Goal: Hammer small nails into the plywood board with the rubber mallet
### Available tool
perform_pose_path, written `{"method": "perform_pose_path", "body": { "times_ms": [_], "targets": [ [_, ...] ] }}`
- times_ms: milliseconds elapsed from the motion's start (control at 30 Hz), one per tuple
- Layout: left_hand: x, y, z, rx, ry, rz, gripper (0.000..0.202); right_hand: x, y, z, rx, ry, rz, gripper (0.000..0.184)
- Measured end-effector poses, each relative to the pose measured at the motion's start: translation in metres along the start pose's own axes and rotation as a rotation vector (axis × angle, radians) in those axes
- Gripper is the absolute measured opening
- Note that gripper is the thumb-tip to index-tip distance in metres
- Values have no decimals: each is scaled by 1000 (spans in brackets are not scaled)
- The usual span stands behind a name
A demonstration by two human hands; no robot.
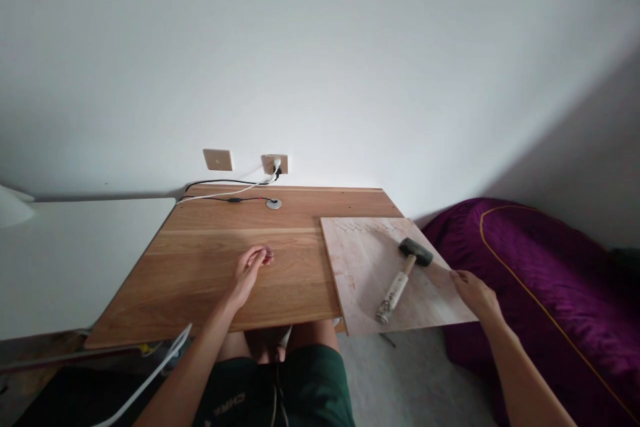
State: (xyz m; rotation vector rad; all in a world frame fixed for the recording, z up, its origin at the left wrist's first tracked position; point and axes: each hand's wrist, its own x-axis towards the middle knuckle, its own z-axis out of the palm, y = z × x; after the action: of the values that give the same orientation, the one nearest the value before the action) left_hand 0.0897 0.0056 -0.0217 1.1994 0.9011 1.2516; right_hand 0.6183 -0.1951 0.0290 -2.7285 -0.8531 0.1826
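Observation:
My left hand (253, 262) is over the wooden tabletop (200, 267), its fingers curled into a pinch. Whatever may be between them is too small or hidden to make out. My right hand (474, 290) grips the right edge of a pale wooden board (355, 280). The board rests on the right part of the tabletop and sticks out past it, with a zigzag line marked along its far edge. On the board lies a mallet with a dark head (416, 251) and a worn, white-wrapped handle (395, 295), apart from both hands.
A white surface (85, 260) adjoins the tabletop on the left. Cables run from a wall socket (283, 164) across the back to a round grommet (273, 203). To the right bulges a purple fabric bean bag (540, 267) with yellow piping. My legs are under the front edge.

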Motion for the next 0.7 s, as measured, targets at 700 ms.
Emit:
{"method": "perform_pose_path", "body": {
  "times_ms": [700],
  "targets": [
    [0,5,3,-5,16,-17,52,-45,-39,36,-83,234,77,53]
  ]
}}
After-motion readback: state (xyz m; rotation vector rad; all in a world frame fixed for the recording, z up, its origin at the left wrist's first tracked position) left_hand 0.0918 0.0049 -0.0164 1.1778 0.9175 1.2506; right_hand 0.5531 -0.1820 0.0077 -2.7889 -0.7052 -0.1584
